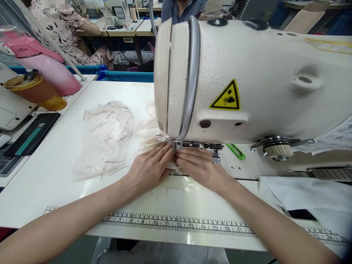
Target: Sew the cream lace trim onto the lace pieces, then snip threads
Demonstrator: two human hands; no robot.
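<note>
A large white sewing machine [247, 80] reaches in from the right, its head above both hands. My left hand [151, 165] presses sheer white lace fabric [150, 134] beside the needle area, fingers together. Close to it, my right hand [199, 165] lies on the right side of the needle area, its fingers together and their tips at the fabric edge. The fabric spreads leftward and back from my left hand. A second gathered lace piece [108, 135] with dark loose threads lies on the white table further left.
A ruler strip [178, 224] runs along the front table edge. Green thread snips [235, 151] lie right of the needle. White cloth [310, 198] covers the right side. A phone [33, 134], an amber cup [35, 90] and a pink bottle [46, 64] stand left. Two people sit beyond.
</note>
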